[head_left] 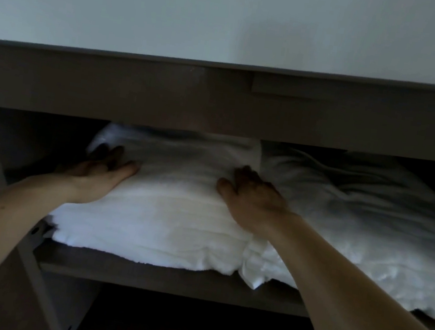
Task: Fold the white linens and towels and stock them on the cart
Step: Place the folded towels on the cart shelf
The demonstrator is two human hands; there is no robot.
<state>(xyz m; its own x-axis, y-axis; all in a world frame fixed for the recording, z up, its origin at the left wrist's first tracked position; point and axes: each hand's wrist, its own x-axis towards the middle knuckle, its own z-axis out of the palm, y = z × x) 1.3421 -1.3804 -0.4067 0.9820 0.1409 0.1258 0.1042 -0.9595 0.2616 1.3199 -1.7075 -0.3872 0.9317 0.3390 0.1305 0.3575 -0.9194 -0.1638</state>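
Observation:
A folded white towel (173, 214) lies on the cart's middle shelf (167, 275), reaching back under the dark shelf above. My left hand (101, 171) lies against the towel's left side with straight fingers. My right hand (251, 197) rests flat on top of it near its right edge, fingers spread. Both forearms reach in from the lower corners.
More white linen (356, 220) fills the right part of the same shelf, rumpled and touching the towel. The brown upper shelf front (219, 100) hangs low overhead. A cart upright (35, 279) stands at the left. A pale wall (232, 13) is behind.

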